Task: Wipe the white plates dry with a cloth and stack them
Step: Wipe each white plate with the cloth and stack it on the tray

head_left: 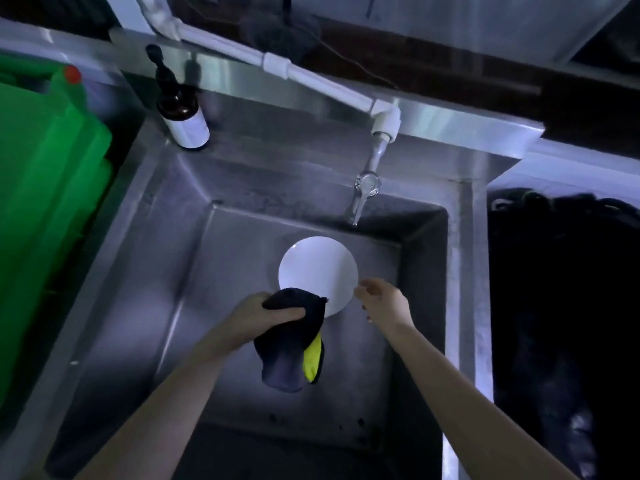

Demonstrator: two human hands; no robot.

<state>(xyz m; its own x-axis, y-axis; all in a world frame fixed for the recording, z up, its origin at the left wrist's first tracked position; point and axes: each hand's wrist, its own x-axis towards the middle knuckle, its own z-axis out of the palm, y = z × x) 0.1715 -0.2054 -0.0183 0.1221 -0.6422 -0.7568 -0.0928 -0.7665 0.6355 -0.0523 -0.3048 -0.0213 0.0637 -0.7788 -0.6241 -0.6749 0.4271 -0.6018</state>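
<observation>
I see L hand [266,311] clenched on dark cloth [291,355], which laps the white plate [317,268] near edge. R hand [382,303] fingers [363,289] pinch plate's rim, held over steel sink [138,271]; tap [367,181] beyond.

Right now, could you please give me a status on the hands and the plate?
Left hand grips cloth at edge of plate. Right hand at the rim, hold unclear. One plate, over sink; no stack in view.
</observation>
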